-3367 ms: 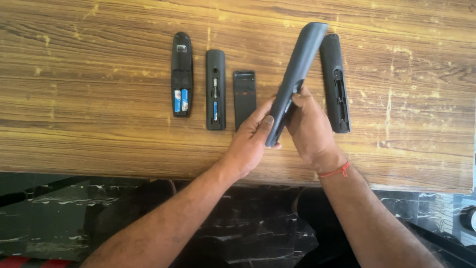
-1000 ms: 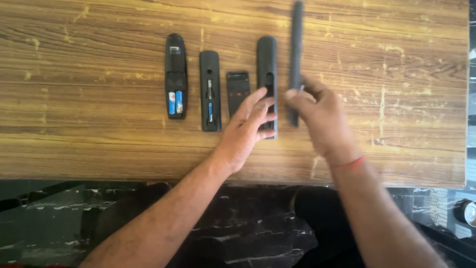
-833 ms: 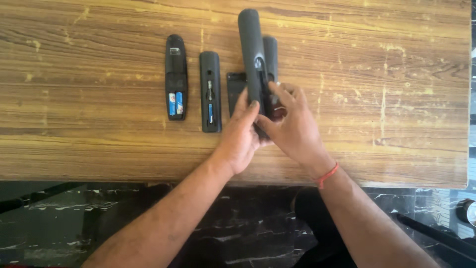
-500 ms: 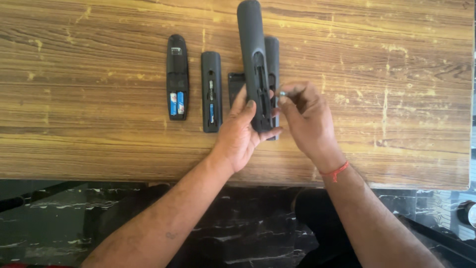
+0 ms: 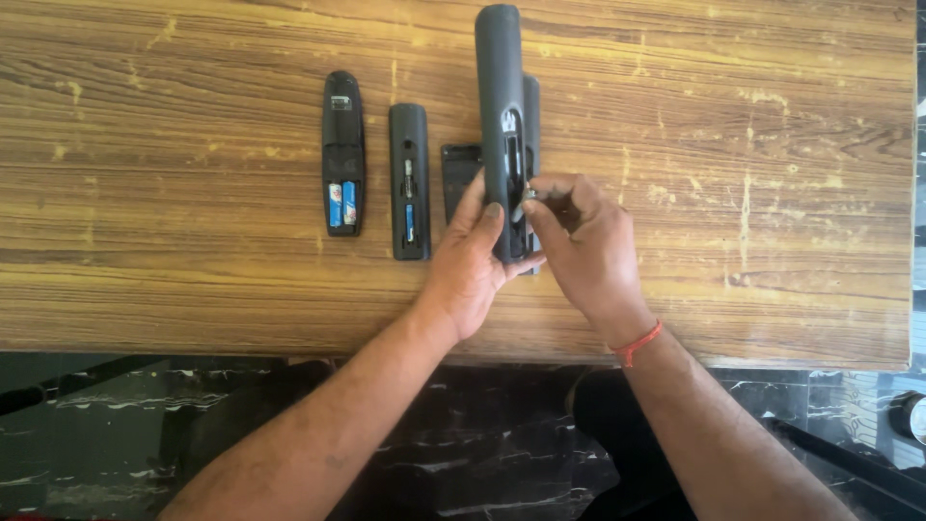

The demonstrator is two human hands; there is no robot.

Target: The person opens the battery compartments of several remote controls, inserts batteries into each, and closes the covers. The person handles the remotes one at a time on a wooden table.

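My left hand (image 5: 471, 262) grips the lower end of a dark grey remote (image 5: 500, 87), held above the table with its open battery slot facing me. My right hand (image 5: 590, 253) pinches a small battery (image 5: 531, 193) with thumb and forefinger at the edge of that slot. A second dark remote (image 5: 532, 106) lies on the table just behind the held one and is mostly hidden by it.
On the wooden table (image 5: 193, 193) lie a black remote with two batteries in its open back (image 5: 342, 145), a grey remote with an open slot (image 5: 408, 169) and a loose black battery cover (image 5: 453, 169). A dark marble floor shows below the table's near edge.
A second ago my right hand held a remote edge-on while my left rested on another. Now my left hand holds the remote slot-up and my right fingers have come to the slot with a battery.
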